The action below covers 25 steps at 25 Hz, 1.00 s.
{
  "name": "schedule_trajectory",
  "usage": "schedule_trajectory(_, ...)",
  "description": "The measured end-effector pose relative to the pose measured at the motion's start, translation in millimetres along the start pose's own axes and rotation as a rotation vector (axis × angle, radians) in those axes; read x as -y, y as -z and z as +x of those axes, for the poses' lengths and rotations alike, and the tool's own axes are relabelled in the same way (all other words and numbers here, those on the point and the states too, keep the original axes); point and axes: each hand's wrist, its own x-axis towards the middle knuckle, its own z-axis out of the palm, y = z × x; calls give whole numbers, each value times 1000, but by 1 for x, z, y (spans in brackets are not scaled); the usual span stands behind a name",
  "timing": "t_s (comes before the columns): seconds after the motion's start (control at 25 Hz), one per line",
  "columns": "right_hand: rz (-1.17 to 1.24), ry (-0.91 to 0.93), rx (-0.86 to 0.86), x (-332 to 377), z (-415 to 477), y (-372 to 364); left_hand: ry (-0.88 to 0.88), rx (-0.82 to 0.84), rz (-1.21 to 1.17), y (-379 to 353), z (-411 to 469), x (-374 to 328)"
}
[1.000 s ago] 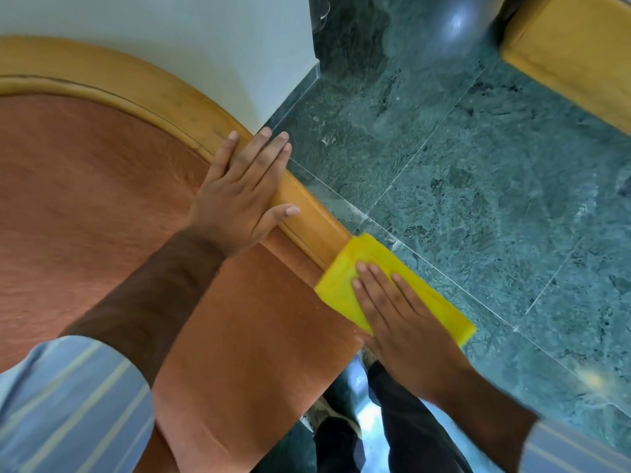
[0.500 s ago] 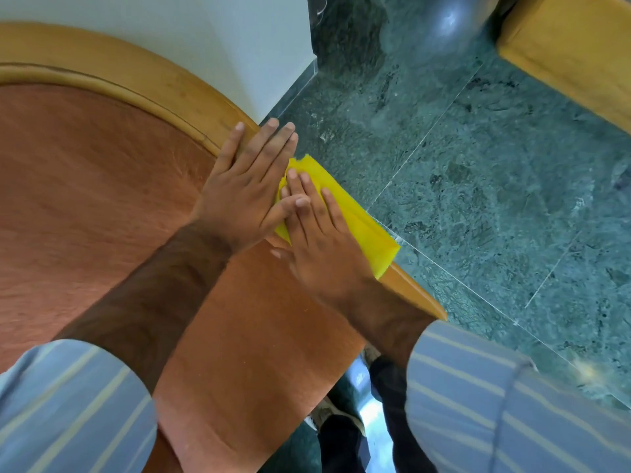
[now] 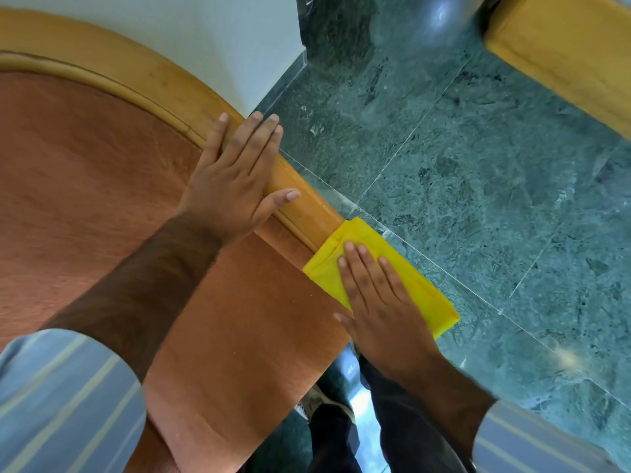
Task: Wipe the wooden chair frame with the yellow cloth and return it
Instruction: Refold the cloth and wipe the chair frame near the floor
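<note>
The wooden chair frame (image 3: pixel 143 80) curves around a reddish-brown upholstered panel (image 3: pixel 85 186). My left hand (image 3: pixel 235 179) lies flat on the frame's curve, fingers spread, holding nothing. Lower along the same rail, the folded yellow cloth (image 3: pixel 423 295) covers the frame's end. My right hand (image 3: pixel 379 302) presses flat on the cloth with fingers together. The rail under the cloth is hidden.
Green marble floor (image 3: pixel 478 199) spreads to the right. A white wall (image 3: pixel 205 35) stands behind the chair. Another wooden piece (image 3: pixel 563 56) sits at the top right. My legs and a shoe (image 3: pixel 324 404) are below the chair.
My right hand has slid the cloth down the rail, away from my left hand, back toward the frame's lower end. My left hand has stayed in place on the curve.
</note>
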Motion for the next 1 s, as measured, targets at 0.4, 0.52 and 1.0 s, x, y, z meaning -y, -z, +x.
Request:
schedule_trajectory(0.4, 880, -749, 277, -62, -37, 41, 1301, 40, -1297, 41, -75, -161)
schedule_trajectory(0.52, 852, -757, 252, -70, -35, 48, 1545, 100, -1713, 35, -72, -184)
schedule_trajectory(1.0, 1639, -553, 213, 6, 21, 129, 1312, -253, -2206, 57, -192, -97)
